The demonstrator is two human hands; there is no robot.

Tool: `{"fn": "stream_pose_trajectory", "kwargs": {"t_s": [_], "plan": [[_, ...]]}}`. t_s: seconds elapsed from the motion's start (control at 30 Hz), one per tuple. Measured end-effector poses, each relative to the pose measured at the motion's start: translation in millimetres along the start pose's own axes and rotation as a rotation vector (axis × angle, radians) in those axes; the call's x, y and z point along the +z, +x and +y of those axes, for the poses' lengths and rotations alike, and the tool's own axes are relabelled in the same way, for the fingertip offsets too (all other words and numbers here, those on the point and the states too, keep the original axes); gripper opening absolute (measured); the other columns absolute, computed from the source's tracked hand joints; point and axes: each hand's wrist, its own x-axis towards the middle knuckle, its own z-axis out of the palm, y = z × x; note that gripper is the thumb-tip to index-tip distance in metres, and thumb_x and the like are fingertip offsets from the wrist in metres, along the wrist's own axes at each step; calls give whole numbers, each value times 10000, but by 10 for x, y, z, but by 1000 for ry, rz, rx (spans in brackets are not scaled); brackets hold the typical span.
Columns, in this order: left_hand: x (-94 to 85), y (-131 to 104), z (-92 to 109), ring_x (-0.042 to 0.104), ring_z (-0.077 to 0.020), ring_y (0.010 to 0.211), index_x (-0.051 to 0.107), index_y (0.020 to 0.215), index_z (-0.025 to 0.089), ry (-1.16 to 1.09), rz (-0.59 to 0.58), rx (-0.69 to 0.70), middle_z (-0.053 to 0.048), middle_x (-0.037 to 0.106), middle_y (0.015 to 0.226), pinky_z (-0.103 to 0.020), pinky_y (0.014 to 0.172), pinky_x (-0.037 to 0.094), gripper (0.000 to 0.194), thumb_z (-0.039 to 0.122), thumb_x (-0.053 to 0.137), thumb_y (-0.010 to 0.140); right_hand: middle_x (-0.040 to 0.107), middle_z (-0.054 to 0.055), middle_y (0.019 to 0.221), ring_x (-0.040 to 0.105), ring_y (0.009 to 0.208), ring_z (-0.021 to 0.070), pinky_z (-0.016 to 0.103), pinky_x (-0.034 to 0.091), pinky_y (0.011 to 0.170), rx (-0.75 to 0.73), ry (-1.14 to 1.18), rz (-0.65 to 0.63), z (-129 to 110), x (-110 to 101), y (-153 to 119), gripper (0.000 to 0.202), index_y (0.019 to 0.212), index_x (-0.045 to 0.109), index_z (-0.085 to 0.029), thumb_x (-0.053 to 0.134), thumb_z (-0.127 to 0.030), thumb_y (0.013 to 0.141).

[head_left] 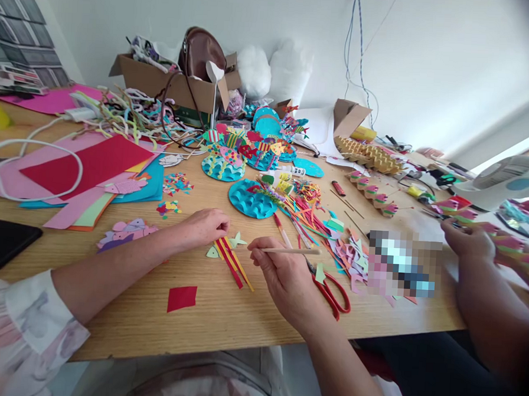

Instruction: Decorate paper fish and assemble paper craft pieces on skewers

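My left hand (pixel 208 227) is closed above the table, its fingers curled together; whatever is in them is hidden. Red and yellow paper strips (pixel 233 266) fan out from just below it, over a pale green paper fish (pixel 213 251). My right hand (pixel 284 285) pinches a thin pale wooden stick (pixel 292 251), which points to the right. Under and beside that hand lie red-handled scissors (pixel 341 296). A red paper square (pixel 182 299) lies near the table's front edge.
A co-worker's hand (pixel 470 244) is at the right, by a folded paper chain (pixel 510 246). Turquoise paper discs (pixel 252 198) with fish decorations stand mid-table. Coloured sheets (pixel 88 168) and a black phone (pixel 7 246) lie left. Paper scraps (pixel 352 259) spread right of centre.
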Motion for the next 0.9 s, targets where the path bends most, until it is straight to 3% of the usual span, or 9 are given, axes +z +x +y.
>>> {"fn": "stream_pose_trajectory", "kwargs": {"t_s": [0.3, 0.67, 0.9], "plan": [[4, 0, -3, 545, -143, 710, 584, 680, 185, -1, 4, -3, 3, 607, 725, -234, 629, 368, 110, 172, 499, 749, 647, 46, 815, 617, 744, 146, 235, 456, 637, -1, -14, 16, -6, -63, -66, 213, 807, 558, -183, 379, -175, 922], [7, 5, -11, 546, -142, 714, 602, 693, 191, 18, 20, -5, 2, 614, 739, -232, 619, 372, 107, 195, 513, 752, 646, 48, 787, 609, 727, 148, 244, 447, 638, 15, -9, 29, 76, 113, 149, 206, 844, 579, -176, 386, -183, 919], [-6, -2, 8, 545, -136, 692, 590, 679, 190, 15, 13, -9, 8, 606, 715, -227, 610, 369, 108, 188, 503, 744, 644, 49, 824, 606, 744, 147, 242, 446, 650, 10, 17, -5, 7, -4, 15, 237, 773, 559, -188, 376, -182, 923]]}}
